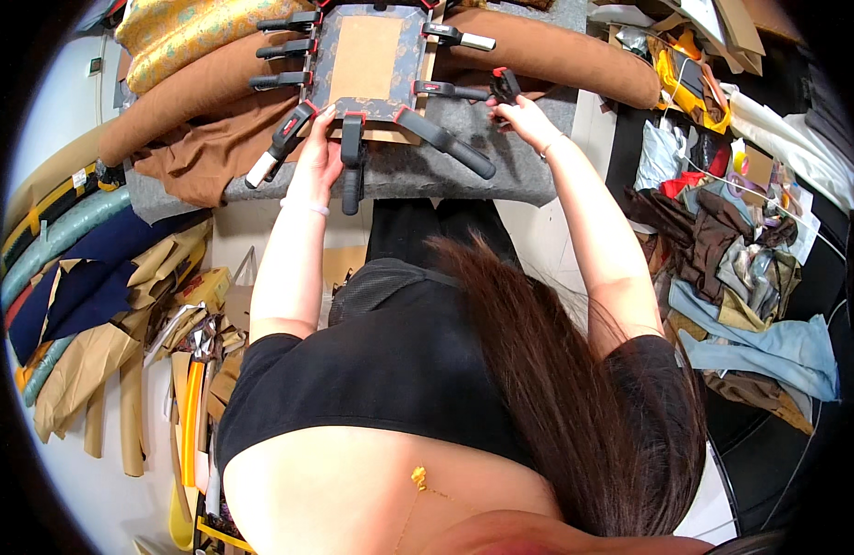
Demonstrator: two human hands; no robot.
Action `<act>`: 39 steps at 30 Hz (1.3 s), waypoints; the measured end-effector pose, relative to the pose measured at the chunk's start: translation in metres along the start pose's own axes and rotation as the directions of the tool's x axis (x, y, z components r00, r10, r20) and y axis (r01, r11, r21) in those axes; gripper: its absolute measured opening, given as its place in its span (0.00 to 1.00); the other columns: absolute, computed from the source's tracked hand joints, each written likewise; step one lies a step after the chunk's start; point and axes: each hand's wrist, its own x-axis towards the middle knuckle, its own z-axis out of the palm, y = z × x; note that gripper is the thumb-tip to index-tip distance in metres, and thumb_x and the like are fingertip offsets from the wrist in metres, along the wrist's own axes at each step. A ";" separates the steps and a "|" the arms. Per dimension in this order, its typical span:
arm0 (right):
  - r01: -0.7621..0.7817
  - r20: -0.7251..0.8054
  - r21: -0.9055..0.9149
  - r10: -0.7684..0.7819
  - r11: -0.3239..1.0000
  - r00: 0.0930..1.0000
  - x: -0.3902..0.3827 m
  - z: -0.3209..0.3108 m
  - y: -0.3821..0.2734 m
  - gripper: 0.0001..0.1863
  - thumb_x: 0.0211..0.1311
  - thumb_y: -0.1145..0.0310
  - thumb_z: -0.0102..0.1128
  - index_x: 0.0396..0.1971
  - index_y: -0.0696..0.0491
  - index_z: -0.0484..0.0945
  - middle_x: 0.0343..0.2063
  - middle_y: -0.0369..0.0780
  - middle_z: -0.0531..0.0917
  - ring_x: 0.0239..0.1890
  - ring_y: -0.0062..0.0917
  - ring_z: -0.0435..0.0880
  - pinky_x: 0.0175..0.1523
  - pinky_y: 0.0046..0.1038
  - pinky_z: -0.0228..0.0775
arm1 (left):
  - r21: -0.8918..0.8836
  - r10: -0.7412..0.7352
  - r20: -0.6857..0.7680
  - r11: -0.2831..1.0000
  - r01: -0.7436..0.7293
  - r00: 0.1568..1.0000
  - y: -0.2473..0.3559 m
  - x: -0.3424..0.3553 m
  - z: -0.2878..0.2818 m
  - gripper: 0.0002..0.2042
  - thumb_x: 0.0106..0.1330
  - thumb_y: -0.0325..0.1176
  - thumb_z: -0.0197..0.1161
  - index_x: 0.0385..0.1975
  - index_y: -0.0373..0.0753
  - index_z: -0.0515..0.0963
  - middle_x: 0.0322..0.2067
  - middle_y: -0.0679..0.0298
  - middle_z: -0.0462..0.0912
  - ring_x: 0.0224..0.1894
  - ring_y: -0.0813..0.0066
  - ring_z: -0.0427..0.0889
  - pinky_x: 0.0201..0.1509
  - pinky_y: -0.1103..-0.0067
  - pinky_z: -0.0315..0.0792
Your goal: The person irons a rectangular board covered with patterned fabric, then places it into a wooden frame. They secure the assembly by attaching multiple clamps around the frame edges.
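A rectangular panel [367, 57] with a tan centre and a dark patterned border lies at the far side of the table. Black-and-red clamps [353, 148] grip its edges all round. My left hand [319, 159] is closed at the panel's near left corner, thumb at the edge, between two clamps; its other fingers are partly hidden. To the right of the panel, my right hand [519, 118] grips a loose black clamp with a red tip [504, 85]. That clamp is apart from the panel's edge, close to the handle of a fitted clamp [450, 91].
A grey felt-covered table [417, 171] bears rolls of brown fabric [556, 51] and yellow patterned cloth [196, 37]. Fabric rolls and brown paper [85, 370] stand at the left. Scraps of cloth [750, 324] and a yellow bag [695, 83] are heaped at the right.
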 end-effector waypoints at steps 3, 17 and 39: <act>0.029 0.049 -0.144 -0.022 0.989 0.999 0.004 0.003 -0.008 0.13 0.58 0.61 0.56 0.37 0.53 0.79 0.31 0.33 0.81 0.35 0.17 0.77 0.41 0.20 0.69 | -0.014 0.001 0.015 1.000 -0.001 1.000 0.000 0.001 -0.003 0.21 0.63 0.39 0.65 0.53 0.38 0.72 0.49 0.59 0.79 0.51 0.67 0.78 0.59 0.68 0.73; 0.335 0.144 -0.795 -0.378 0.506 0.915 -0.051 0.043 -0.069 0.26 0.57 0.47 0.61 0.37 0.59 0.82 0.35 0.51 0.84 0.40 0.42 0.83 0.50 0.35 0.74 | -0.013 -0.021 0.125 1.000 0.023 0.992 0.021 -0.046 -0.025 0.16 0.62 0.38 0.65 0.45 0.37 0.76 0.40 0.59 0.82 0.42 0.69 0.82 0.50 0.74 0.77; 0.249 0.185 -0.953 -0.319 0.172 0.929 -0.102 0.086 -0.091 0.25 0.62 0.43 0.55 0.29 0.53 0.84 0.26 0.46 0.85 0.32 0.37 0.86 0.42 0.34 0.79 | -0.012 -0.008 0.104 1.000 0.010 0.995 0.015 -0.118 -0.036 0.17 0.64 0.39 0.63 0.48 0.37 0.75 0.42 0.60 0.82 0.43 0.71 0.82 0.48 0.76 0.78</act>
